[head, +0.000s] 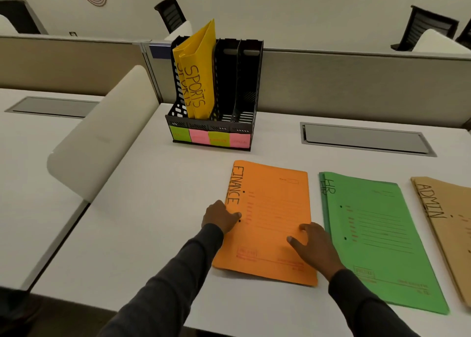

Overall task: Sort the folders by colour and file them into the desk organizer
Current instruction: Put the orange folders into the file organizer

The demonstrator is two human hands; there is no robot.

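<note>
Orange folder (275, 199) lying long axis 12–6; left hand (220, 215) apparently pinching its 9 o'clock spine, right hand (314, 245) pressing, fingers spread; organizer (251, 81) standing at 11.

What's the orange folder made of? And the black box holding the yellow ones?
The orange folder looks like thin matte card: it lies flat and carries printed lines and marker writing. The black organizer seems to be hard plastic, faintly glossy, with moulded slots and holes in its walls. The yellow folders look like the same card, bowing slightly.
</note>
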